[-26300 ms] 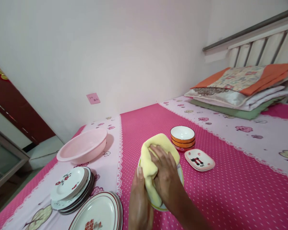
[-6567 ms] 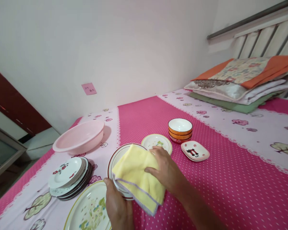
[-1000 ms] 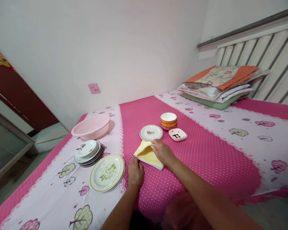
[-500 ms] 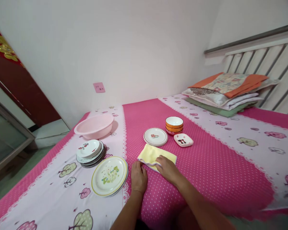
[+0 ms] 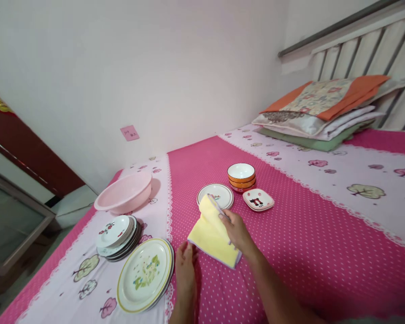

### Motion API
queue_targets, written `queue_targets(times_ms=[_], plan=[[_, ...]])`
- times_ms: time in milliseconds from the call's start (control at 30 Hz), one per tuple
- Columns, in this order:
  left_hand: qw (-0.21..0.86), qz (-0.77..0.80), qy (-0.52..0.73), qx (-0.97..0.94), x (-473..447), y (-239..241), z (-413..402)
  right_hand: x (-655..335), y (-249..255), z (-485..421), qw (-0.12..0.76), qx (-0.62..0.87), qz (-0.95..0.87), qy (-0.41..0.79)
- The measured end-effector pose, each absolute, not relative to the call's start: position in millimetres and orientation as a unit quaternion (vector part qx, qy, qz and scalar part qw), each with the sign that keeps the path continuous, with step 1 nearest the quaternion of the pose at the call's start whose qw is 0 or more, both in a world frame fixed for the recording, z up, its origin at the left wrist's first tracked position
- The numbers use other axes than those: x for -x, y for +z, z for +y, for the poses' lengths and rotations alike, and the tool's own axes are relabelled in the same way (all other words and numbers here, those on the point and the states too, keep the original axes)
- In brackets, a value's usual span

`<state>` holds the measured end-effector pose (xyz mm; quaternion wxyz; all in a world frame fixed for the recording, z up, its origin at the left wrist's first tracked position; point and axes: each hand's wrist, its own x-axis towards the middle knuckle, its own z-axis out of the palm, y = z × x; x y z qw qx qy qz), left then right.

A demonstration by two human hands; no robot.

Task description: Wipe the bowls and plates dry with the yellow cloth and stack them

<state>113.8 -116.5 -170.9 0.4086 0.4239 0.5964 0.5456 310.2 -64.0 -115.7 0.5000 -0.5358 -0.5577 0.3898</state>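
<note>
A folded yellow cloth (image 5: 211,240) with a purple-grey edge is partly lifted over the pink bedspread. My right hand (image 5: 235,231) pinches its upper layer, which rises and overlaps the front of a small plate stack (image 5: 222,191). At the cloth's near left corner, the fingertips of my left hand (image 5: 185,265) are closed on the edge. Just left of that hand lies a large yellow-rimmed plate (image 5: 146,274) with a green design, on top of other plates.
Behind the cloth stand stacked orange bowls (image 5: 242,175) and square dishes (image 5: 258,200). To the left are a stack of flowered plates (image 5: 114,231) and a pink basin (image 5: 124,193). Folded bedding (image 5: 320,112) lies at the back right beside a radiator (image 5: 367,49).
My right hand has raised the cloth's top layer up and away, opening the fold. The left hand remains at the left corner. The view has tilted and shifted somewhat.
</note>
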Motion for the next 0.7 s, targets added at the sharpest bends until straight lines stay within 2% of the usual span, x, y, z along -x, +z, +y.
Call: queue_targets(times_ms=[100, 167, 333, 400, 533, 700], plan=[[0.502, 0.567, 0.525, -0.389, -141.3, -170.9, -121.7, -312.7, -109.5, -63.5, 0.529, 0.505, -0.526, 0.434], [0.525, 0.56, 0.524, -0.368, -157.2, -166.0, -121.9, -318.9, -103.1, -66.2, 0.542, 0.486, -0.51, 0.457], [0.482, 0.566, 0.577, -0.338, -145.5, -131.4, -107.1, -354.7, -85.0, -74.3, 0.601, 0.442, -0.462, 0.479], [0.452, 0.579, 0.588, -0.339, -126.5, -120.2, -102.5, -372.7, -83.2, -76.3, 0.55, 0.502, -0.512, 0.428], [0.41, 0.627, 0.569, -0.34, -100.7, -124.7, -108.0, -398.0, -94.2, -78.5, 0.329, 0.656, -0.597, 0.324], [0.377, 0.653, 0.549, -0.362, -96.6, -150.1, -126.9, -405.8, -107.0, -79.2, 0.25, 0.719, -0.58, 0.291]])
